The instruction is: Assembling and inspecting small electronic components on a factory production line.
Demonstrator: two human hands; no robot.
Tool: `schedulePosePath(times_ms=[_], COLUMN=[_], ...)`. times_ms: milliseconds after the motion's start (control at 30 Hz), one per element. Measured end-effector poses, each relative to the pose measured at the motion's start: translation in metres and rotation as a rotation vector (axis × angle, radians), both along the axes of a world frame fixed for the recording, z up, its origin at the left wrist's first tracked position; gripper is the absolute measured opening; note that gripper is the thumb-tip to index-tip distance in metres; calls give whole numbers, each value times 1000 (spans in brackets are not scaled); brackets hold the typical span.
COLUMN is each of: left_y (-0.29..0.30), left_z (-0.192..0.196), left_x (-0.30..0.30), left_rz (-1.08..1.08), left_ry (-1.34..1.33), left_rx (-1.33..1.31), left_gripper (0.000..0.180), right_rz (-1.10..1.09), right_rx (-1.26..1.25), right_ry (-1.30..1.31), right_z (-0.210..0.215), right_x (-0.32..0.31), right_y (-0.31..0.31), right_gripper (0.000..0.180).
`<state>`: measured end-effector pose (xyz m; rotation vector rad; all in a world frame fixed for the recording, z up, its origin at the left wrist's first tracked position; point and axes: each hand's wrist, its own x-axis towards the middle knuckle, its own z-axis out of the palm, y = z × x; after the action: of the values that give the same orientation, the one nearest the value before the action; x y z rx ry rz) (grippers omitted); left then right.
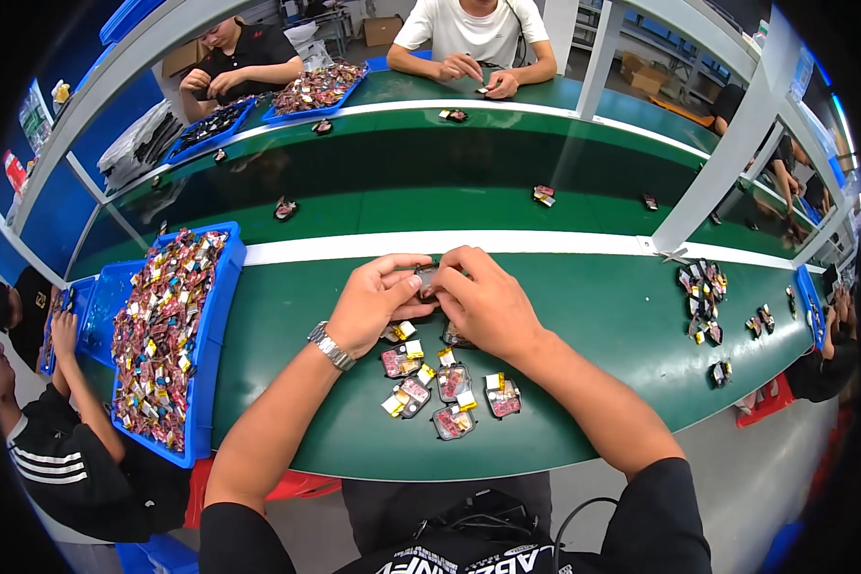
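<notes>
My left hand (375, 304), with a metal watch on its wrist, and my right hand (488, 301) meet over the green bench. Between the fingertips of both is a small black plastic casing (427, 275), mostly covered by the fingers. Just below lie several similar dark casings (454, 383) with pinkish-red circuit boards and white-and-yellow tabs. One of them (503, 396) sits a little apart, under my right wrist. What is inside the held casing cannot be made out.
To the left stands a blue tray (222, 316) heaped with small red, white and yellow parts. More casings (703, 297) are clustered at the right. Beyond a white rail (383, 247), a green conveyor belt (421, 206) carries scattered pieces. Co-workers sit opposite and at both sides; grey frame posts (713, 172) rise at right.
</notes>
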<state>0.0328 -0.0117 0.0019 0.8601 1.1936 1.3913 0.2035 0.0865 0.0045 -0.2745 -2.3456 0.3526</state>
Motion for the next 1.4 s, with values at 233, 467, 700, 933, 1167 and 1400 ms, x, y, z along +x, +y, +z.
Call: schedulePosePath(times_ms=[233,467,700,933,1167,1400], left_y=[2,0,-1,0,0,1], left_z=[0,5,9,4,3,0], left_x=[0,-4,-1,-2,-2,-4], left_rz=[-38,-98,-88,-121,-140,-136], left_ry=[43,23,95,72,51,5], left_rx=[-26,59,36,86,119,98], left_gripper=[34,40,40,42,41,36], right_rz=[91,22,104,110,41,38], right_rx=[-105,-242,-337,-382,-342,-381], right_ry=[-53,29,-16,21,101,155], right_z=[2,-1,0,1,-7,-11], right_x=[4,0,3,5,0,-1], right_y=[8,5,7,4,-3,-3], right_gripper=[16,9,8,8,9,10])
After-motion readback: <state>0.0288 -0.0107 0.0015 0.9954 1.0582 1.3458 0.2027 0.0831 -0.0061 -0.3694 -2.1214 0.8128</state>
